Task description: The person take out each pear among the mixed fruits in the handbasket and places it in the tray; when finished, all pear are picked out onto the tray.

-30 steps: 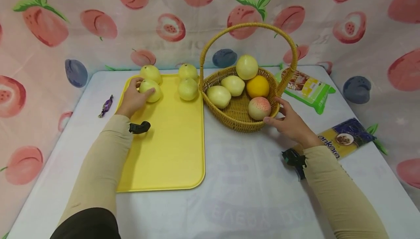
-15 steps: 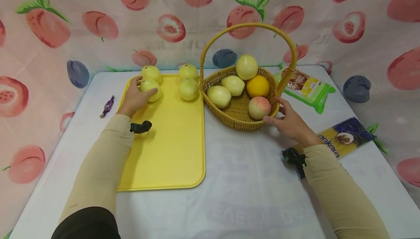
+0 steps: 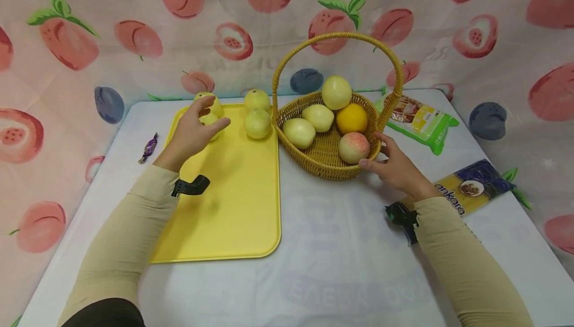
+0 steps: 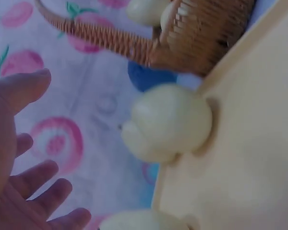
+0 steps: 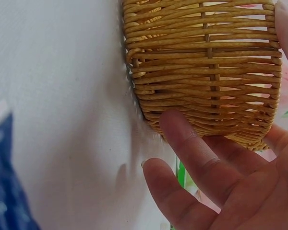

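My left hand (image 3: 190,130) hovers above the yellow tray (image 3: 233,207), fingers spread and holding nothing. It partly hides two pale yellow-green round fruits (image 3: 214,103) in the tray's back left corner. Another such pair (image 3: 257,122) lies at the back right, and shows as pale fruits (image 4: 170,122) in the left wrist view. My right hand (image 3: 399,170) holds the side of the wicker basket (image 3: 314,166), thumb at the rim and fingers against the outer weave (image 5: 206,86). Inside the basket are an orange (image 3: 352,119), a peach (image 3: 354,148) and several pale fruits (image 3: 299,133).
A purple wrapped candy (image 3: 149,148) lies left of the tray. Behind the basket on the right is a green food packet (image 3: 419,122). A yellow and blue "ankara" packet (image 3: 473,187) lies by the right forearm. A fruit-print cloth hangs behind the white table (image 3: 341,267).
My left hand has let go of the front left pale fruit and lifted off it, its fingers opening. The fruit stays on the tray. My right hand keeps its hold on the basket.
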The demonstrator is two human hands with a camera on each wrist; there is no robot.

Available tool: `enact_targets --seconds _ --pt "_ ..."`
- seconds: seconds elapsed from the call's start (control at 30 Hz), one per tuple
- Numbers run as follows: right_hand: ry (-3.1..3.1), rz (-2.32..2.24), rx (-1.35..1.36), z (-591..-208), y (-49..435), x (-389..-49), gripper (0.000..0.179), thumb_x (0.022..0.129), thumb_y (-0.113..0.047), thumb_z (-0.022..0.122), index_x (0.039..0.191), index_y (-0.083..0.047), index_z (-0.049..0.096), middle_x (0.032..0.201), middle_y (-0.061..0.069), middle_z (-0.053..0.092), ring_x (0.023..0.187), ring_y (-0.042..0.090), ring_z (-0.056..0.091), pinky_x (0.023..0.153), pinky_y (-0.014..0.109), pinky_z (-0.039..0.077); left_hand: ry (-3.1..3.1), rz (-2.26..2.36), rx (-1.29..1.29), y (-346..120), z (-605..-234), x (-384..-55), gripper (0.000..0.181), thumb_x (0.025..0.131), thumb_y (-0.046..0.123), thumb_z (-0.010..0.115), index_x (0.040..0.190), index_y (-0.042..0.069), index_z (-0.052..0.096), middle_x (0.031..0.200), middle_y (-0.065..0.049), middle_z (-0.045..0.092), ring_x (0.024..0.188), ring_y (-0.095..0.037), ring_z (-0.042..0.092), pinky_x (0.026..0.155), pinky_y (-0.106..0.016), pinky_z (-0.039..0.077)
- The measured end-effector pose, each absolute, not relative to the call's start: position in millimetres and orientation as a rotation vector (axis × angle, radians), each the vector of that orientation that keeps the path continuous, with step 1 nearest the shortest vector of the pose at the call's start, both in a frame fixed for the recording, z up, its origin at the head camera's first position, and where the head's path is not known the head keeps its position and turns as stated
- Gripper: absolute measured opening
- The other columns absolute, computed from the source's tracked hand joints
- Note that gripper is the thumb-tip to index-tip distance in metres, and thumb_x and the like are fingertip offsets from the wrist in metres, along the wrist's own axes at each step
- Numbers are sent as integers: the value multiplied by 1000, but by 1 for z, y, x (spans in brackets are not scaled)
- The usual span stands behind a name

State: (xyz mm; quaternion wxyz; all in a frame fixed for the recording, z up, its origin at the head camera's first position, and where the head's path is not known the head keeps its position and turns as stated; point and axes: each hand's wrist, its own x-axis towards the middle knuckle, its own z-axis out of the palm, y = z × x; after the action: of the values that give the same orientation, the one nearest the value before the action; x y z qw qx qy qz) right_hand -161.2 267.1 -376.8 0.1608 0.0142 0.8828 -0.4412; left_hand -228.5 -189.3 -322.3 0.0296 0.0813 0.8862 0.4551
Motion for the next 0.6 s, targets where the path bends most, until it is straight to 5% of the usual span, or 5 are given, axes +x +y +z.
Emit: enact_targets --seconds 0.23,0.6 --pt "2522 -1254 50 -375 267 -161 107 91 -54 69 162 -20 -3 162 27 11 144 49 19 107 69 27 2669 1461 480 -157 -313 -214 71 94 29 72 153 8 38 150 -14 43 137 -30 43 109 -46 38" --pt "2517 -1244 48 -375 268 -161 108 90 -57 68 162 -21 -4 162 28 11 144 50 19 107 69 27 2516 1445 756 -92 -306 -212 69 93 26 74 152 12 41 149 -8 46 137 -26 44 108 -41 40"
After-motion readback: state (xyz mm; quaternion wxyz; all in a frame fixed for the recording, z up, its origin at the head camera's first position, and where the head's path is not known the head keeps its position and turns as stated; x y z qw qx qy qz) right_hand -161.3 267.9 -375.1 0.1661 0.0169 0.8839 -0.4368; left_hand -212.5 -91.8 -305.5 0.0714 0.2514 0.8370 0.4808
